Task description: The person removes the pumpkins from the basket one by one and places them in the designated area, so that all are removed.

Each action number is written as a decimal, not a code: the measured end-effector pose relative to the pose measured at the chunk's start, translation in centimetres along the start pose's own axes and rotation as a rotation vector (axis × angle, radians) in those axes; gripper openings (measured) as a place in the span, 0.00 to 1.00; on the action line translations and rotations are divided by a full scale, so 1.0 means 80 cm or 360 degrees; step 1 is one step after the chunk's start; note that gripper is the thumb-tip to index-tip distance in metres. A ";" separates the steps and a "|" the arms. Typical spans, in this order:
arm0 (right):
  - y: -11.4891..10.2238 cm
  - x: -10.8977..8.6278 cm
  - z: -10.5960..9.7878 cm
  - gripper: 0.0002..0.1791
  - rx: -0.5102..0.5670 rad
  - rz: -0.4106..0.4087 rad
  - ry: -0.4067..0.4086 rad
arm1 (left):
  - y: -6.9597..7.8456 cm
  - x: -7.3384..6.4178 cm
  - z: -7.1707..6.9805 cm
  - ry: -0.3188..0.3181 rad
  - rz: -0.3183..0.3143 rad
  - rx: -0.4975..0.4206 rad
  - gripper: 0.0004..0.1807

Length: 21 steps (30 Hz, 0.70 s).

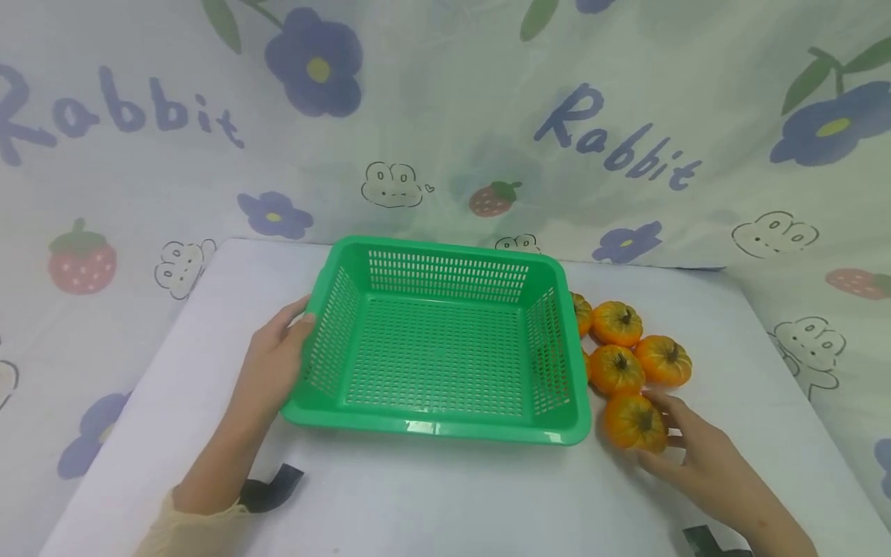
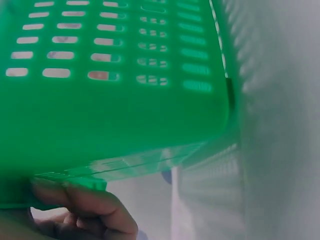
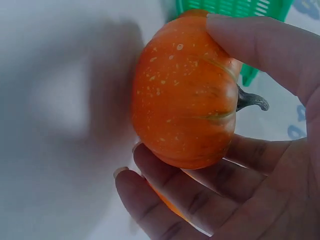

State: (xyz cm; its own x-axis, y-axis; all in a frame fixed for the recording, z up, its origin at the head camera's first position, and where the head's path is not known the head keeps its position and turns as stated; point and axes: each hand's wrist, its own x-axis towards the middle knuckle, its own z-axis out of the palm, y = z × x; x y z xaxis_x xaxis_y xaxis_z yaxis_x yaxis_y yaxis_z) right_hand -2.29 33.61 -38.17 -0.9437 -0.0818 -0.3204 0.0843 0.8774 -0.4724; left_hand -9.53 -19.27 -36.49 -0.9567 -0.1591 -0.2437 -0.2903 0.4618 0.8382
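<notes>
My left hand (image 1: 271, 360) grips the left rim of a green plastic basket (image 1: 438, 356), thumb over the edge. Nothing lies inside the basket, and its slotted side wall (image 2: 115, 105) fills much of the left wrist view. My right hand (image 1: 703, 456) holds a small orange pumpkin (image 1: 629, 424) at the front of a group, right of the basket. In the right wrist view, the thumb lies on one side of this pumpkin (image 3: 185, 95) and the fingers curl along the other, its dark stem toward the palm.
Several more pumpkins (image 1: 617, 370) are bunched beside the basket's right wall; the basket partly hides some of them. Under everything is a white tabletop (image 1: 445, 503). A printed cloth (image 1: 445, 124) with rabbits, flowers and strawberries hangs behind. Black straps (image 1: 271, 489) show at the wrists.
</notes>
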 end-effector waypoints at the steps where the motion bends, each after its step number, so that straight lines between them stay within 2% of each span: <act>1: 0.001 0.000 0.001 0.54 0.0002 -0.0005 -0.0005 | -0.001 0.001 0.000 -0.0029 -0.0010 -0.0028 0.37; 7: 0.002 0.002 0.007 0.54 -0.0054 -0.0088 0.0061 | -0.014 0.002 -0.007 -0.0248 -0.0109 -0.0289 0.48; 10: 0.001 0.005 0.010 0.55 -0.0089 -0.0077 0.0074 | -0.024 -0.005 -0.014 -0.0287 -0.0096 -0.0304 0.51; 12: 0.000 0.006 0.010 0.57 -0.0102 -0.0053 0.0071 | -0.030 -0.011 -0.018 -0.0270 -0.0057 -0.0222 0.52; 15: 0.001 0.006 0.012 0.59 -0.0117 -0.0036 0.0084 | -0.039 -0.024 -0.022 -0.0187 0.0023 -0.0034 0.52; 21: 0.006 0.002 0.008 0.60 -0.0112 -0.0006 0.0076 | -0.051 -0.046 -0.029 0.0029 0.0254 0.0265 0.40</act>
State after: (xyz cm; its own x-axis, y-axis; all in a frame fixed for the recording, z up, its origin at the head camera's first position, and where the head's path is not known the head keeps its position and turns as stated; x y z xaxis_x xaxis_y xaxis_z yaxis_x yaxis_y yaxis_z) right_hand -2.20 33.70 -38.93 -0.9583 -0.0638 -0.2785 0.0599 0.9082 -0.4142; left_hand -4.79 -22.57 -37.86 -0.9907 -0.0874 -0.1042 -0.1359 0.6198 0.7729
